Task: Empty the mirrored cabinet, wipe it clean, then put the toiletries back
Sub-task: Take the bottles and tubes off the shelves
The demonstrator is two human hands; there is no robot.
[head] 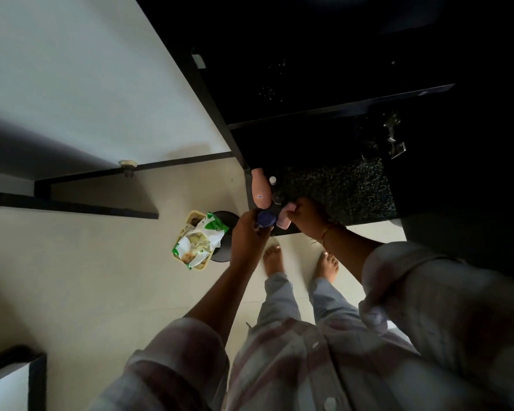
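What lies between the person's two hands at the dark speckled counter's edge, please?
Head view: a dark blue rounded bottle held by the left hand and a small pink container held by the right hand.

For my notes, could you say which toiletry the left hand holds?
The dark blue container; the tall pink bottle is on the counter, and the right hand holds a smaller pink item.

Speckled stone countertop [339,185], smooth plastic pink bottle [258,188], glossy floor tiles [101,277].
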